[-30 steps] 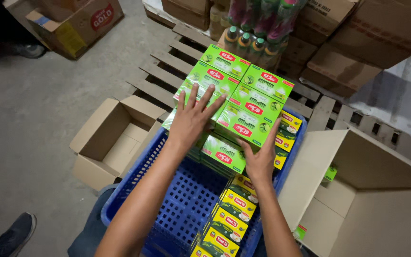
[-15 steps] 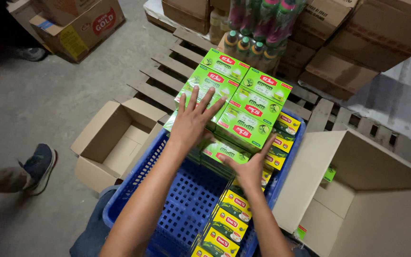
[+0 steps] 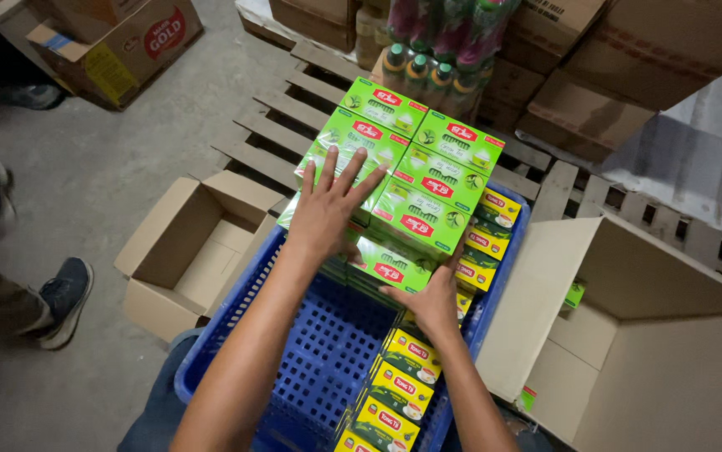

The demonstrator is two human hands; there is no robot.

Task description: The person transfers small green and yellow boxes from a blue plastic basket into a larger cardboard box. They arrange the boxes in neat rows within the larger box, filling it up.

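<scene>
Large open brown cardboard box stood right of blue plastic crate; smaller open carton left of crate; wooden pallet beyond crate; green shrink-wrapped tea-box pack rested over crate's far end; yellow tea boxes inside crate; left hand spread flat on pack; right hand cupped pack's near edge, fingers open.

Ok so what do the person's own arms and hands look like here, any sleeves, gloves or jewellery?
Both forearms are bare as far as the view shows, with no sleeve in view. The left hand and the right hand wear no gloves, and no ring, watch or bracelet shows on either. Near the bottom edge, the person's legs show blue denim.
</scene>
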